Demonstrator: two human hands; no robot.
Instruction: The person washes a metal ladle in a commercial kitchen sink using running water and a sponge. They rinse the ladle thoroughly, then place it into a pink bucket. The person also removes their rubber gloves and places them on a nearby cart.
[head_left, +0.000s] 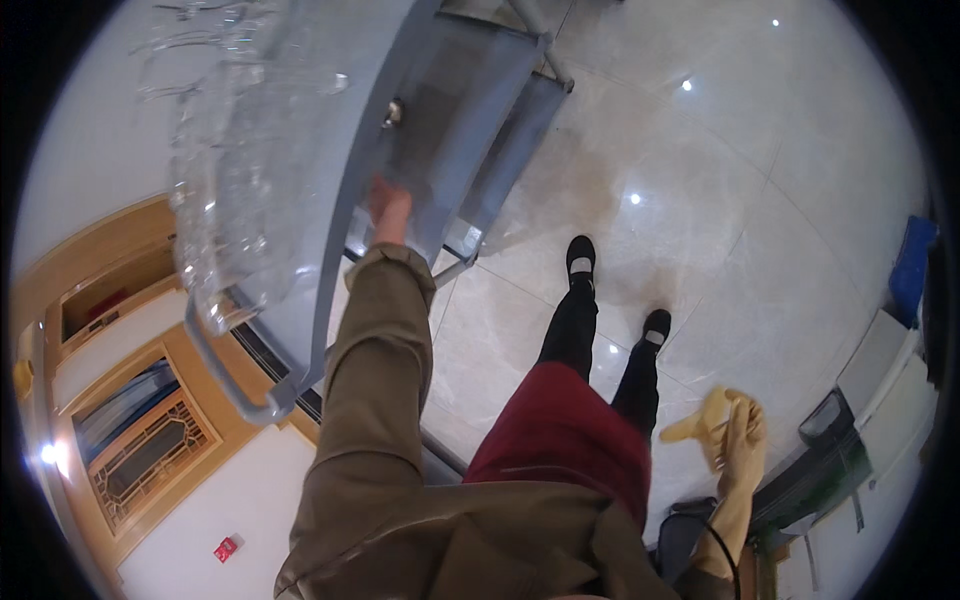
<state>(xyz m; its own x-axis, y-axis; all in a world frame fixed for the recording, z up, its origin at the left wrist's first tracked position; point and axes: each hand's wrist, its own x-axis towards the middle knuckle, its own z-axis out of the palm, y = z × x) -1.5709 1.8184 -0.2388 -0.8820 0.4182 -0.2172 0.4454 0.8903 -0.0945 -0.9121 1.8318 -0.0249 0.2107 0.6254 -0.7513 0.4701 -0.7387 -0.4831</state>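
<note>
My left hand is bare and blurred, reaching down beside the top tray of a grey utility cart, over its lower shelf. Whether its fingers hold anything cannot be made out. A small shiny metallic thing lies farther along, apart from this hand. On the cart's top are several clear, glass-like containers, blurred in outline. My right hand wears a pale yellow rubber glove and grips another yellow rubber glove, which hangs loosely from the fingers.
The cart's grey handle curves out at left. Glossy tiles cover the floor around my feet. A wooden cabinet stands at lower left, with a small red box near it. At right are a blue container and pale boxes or panels.
</note>
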